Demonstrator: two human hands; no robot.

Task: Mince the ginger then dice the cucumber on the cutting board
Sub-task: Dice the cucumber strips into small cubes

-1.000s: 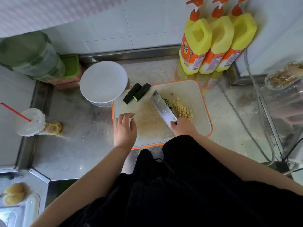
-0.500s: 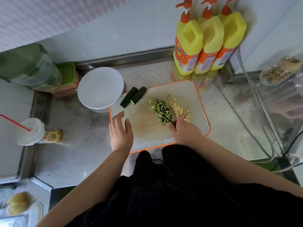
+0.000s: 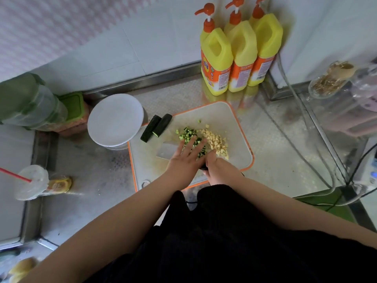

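Note:
A white cutting board (image 3: 228, 117) with an orange rim lies on the steel counter. On it sit a heap of minced ginger (image 3: 216, 139) and, to its left, diced cucumber (image 3: 188, 134). Two uncut dark cucumber lengths (image 3: 157, 127) lie across the board's far left corner. My right hand (image 3: 217, 166) grips the handle of a cleaver (image 3: 166, 151), whose blade lies nearly flat and points left. My left hand (image 3: 184, 157) rests with straight, spread fingers on the blade and over the diced cucumber.
A white lidded container (image 3: 115, 119) stands just left of the board. Three yellow pump bottles (image 3: 238, 56) line the wall behind. A lidded cup with a red straw (image 3: 32, 181) lies at the far left. Cables and a glass jar (image 3: 330, 80) occupy the right side.
My left hand has moved right from the board's left edge onto the blade and diced cucumber. The cleaver has turned from edge-on to nearly flat, its blade pointing left.

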